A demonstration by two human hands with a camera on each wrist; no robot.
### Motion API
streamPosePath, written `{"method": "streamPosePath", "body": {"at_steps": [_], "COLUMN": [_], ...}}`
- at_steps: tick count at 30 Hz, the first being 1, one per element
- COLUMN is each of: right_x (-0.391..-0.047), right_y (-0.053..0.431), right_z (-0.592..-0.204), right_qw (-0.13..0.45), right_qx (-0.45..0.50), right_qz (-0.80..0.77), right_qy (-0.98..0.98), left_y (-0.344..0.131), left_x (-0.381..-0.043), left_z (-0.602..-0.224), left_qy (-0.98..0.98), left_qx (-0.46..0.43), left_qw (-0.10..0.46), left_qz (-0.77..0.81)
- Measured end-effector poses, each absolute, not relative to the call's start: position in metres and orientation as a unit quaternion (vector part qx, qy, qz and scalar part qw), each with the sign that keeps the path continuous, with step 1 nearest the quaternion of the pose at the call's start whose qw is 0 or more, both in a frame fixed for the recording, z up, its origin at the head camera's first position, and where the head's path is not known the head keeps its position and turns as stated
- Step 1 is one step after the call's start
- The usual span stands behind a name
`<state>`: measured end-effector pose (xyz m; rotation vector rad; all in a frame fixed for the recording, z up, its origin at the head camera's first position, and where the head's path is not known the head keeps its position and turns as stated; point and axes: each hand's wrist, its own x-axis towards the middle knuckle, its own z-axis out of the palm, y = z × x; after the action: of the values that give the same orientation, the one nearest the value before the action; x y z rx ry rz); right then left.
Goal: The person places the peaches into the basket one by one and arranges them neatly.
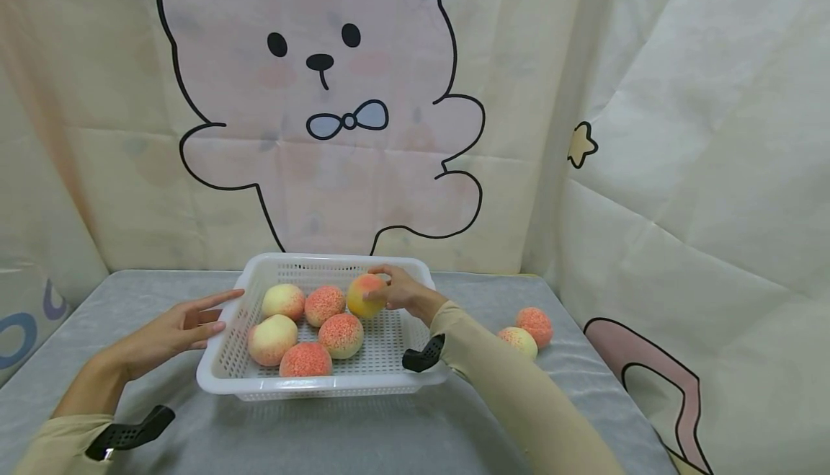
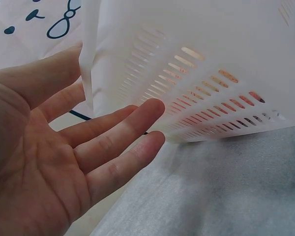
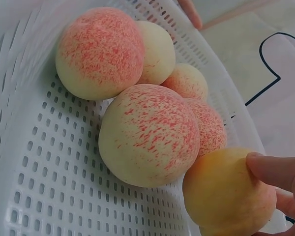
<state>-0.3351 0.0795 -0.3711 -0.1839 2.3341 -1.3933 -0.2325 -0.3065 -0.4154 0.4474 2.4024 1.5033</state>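
A white plastic basket (image 1: 318,383) holds several peaches, pale yellow with pink-red speckles, such as one peach (image 3: 148,135) in the right wrist view. My right hand (image 1: 403,292) pinches a smoother yellow-orange peach (image 1: 366,295) between thumb and fingers, inside the basket near its back wall. In the right wrist view, the thumb lies on the side of that yellow peach (image 3: 226,191). At the basket's left rim, my left hand (image 1: 175,329) touches the edge with fairly straight fingers. The left wrist view shows its fingers (image 2: 120,130) spread beside the slotted wall (image 2: 196,73).
Two more peaches, one redder (image 1: 534,326) and one paler (image 1: 519,342), lie on the grey cloth-covered table (image 1: 311,435), right of the basket, partly behind my right forearm. A curtain with a cartoon bear (image 1: 318,194) hangs behind the table.
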Motion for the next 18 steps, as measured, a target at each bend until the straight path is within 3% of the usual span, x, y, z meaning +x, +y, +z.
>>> {"method": "streamPosePath", "body": {"at_steps": [13,18], "right_x": [-0.334,-0.336], "right_y": [0.082,0.082], "right_z": [-0.381,-0.382], "right_qw": [0.187,0.212], "right_qx": [-0.061,-0.061], "right_qz": [-0.483,-0.480], "right_qy": [0.853,0.849], "left_y": [-0.305,-0.306], "left_x": [-0.231,-0.232], "left_z": [-0.412,-0.410], "left_qy": [0.830,0.824], "left_qx": [0.156,0.155], "left_qw": [0.139,0.152], "left_qz": [0.518,0.523]}}
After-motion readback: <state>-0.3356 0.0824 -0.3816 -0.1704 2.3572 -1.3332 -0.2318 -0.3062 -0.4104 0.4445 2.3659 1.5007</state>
